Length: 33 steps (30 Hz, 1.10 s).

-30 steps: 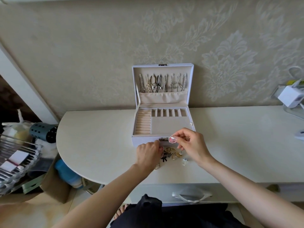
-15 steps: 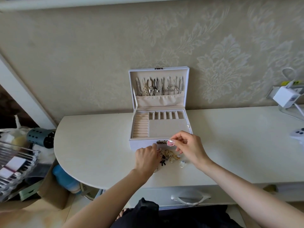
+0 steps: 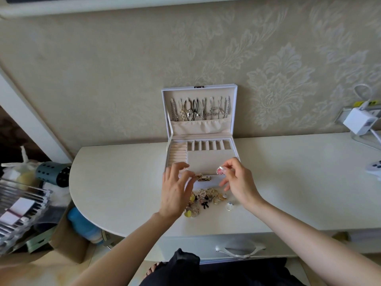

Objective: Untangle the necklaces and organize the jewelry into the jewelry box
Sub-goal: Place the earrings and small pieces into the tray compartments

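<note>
1. I find the white jewelry box (image 3: 208, 183) open on the bench (image 3: 123, 182), its back to the wall and its lid standing upright.
2. Necklaces (image 3: 198, 109) hang in a row inside the lid. Their lower ends are tucked behind a fabric pocket (image 3: 201, 126).
3. The base shows ring rolls (image 3: 176, 154) on its left side, a row of small compartments (image 3: 208, 145) along the back, and one large compartment (image 3: 208, 162) in front of them.
4. The right hand (image 3: 239, 182) pinches a small round pink piece with a sparkling rim (image 3: 220, 171) between thumb and forefinger. It holds the piece over the front edge of the large compartment.
5. The left hand (image 3: 175, 193) hovers over the front left of the box with its fingers spread and loose. Its fingertips are near the gold latch (image 3: 203, 178). That area is blurred, and I can make out nothing gripped.
6. A pile of loose jewelry (image 3: 206, 196) lies on the bench just in front of the box, between the two hands. It includes gold-toned pieces, yellow charms and a small black bow (image 3: 204, 205).
7. A clear ring (image 3: 229, 205) lies just to the right of the pile.
8. A white charger (image 3: 358, 120) sits at the wall on the far right.
</note>
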Available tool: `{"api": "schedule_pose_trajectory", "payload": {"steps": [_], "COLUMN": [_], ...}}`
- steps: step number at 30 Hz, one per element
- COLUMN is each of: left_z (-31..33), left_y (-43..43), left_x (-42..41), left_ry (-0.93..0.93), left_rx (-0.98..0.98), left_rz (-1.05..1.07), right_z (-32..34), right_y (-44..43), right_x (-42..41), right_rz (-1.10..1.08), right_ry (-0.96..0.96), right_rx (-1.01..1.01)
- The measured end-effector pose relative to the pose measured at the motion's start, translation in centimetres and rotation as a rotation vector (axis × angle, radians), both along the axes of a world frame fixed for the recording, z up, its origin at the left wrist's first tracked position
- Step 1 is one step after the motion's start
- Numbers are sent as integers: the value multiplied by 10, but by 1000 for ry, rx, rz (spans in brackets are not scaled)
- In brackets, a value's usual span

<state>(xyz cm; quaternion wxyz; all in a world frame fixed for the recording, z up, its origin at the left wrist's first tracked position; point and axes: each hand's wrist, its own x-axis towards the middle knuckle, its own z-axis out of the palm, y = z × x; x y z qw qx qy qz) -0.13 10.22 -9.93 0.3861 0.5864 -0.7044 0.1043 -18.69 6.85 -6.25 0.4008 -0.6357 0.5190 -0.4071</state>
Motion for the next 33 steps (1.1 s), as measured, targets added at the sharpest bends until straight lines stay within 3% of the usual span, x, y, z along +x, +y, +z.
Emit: {"api": "schedule_pose_trajectory", "payload": {"steps": [11,22,26,29,33], "left_z": [6,8,22,38,40], "left_y": [-1,11,-9,-33,-69], "left_x": [18,9,0,-15,-22], "left_ry": [373,372,373,497,571], "left_rx": [301,248,202,327,465], "left_rz": [-120,-83,-122,-114,-78], "right_z": [-2,5,16,27,27], "right_y": [-9,3,-14,-41,-82], "right_x": [-4,-11,-10,-7,0], "right_rz": [-107,-104,-186,-228,-288], "right_ry": [-135,-79,-42,-97,-15], "right_rx": [90,106,26,43,86]}}
